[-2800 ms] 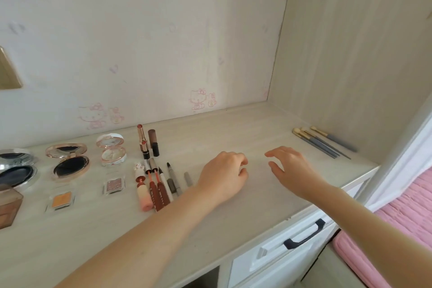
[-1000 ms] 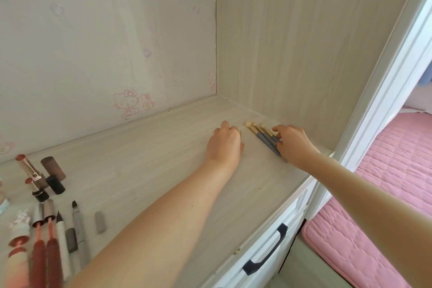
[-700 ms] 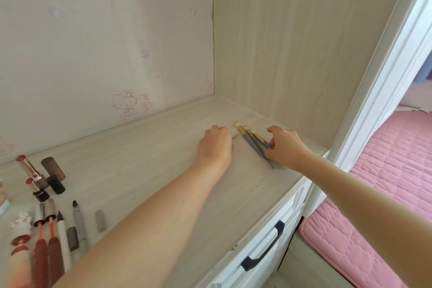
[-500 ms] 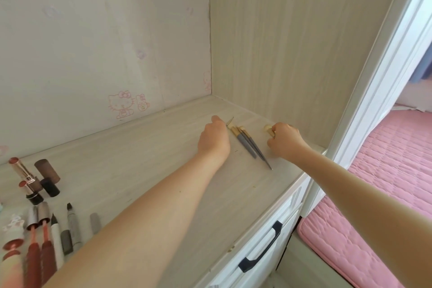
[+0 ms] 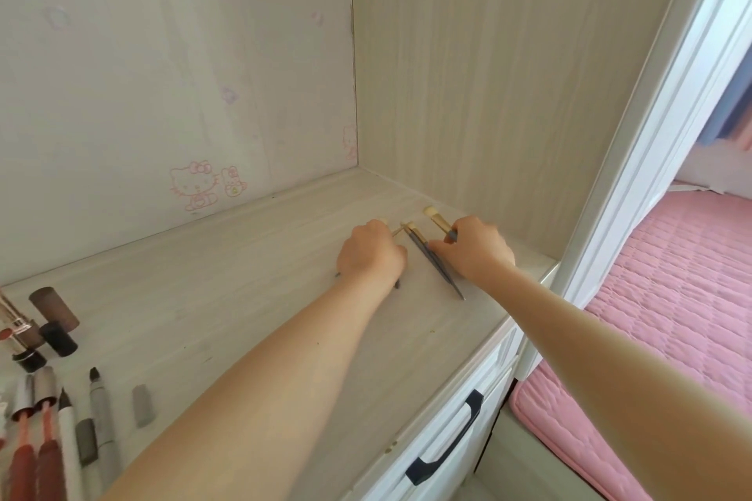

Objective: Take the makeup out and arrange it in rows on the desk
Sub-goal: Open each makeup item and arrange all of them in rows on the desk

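Observation:
Slim makeup brushes with dark handles, gold ferrules and cream tips lie at the right end of the pale wooden desk (image 5: pixel 228 297). My left hand (image 5: pixel 372 252) lies knuckles-up over one or two of them; a cream tip (image 5: pixel 396 231) shows past its fingers and dark handle ends stick out under the wrist. My right hand (image 5: pixel 474 248) pinches the handle of another makeup brush (image 5: pixel 435 218), whose tip points towards the back. Between the two hands lies a third makeup brush (image 5: pixel 431 262), and my right fingertips touch it.
At the desk's left edge lie lipsticks (image 5: pixel 24 338), lip tints (image 5: pixel 36 456), pens (image 5: pixel 99 411) and a grey cap (image 5: pixel 142 411) in rows. A wooden side panel (image 5: pixel 488 94) closes off the right. A drawer with a dark handle (image 5: pixel 447 447) sits below, and a pink mattress (image 5: pixel 659 338) lies beyond.
Both hands reached from mid-desk to the brushes by the side panel. The bundle has been spread apart: my left hand drew some leftwards, and my right holds one further right.

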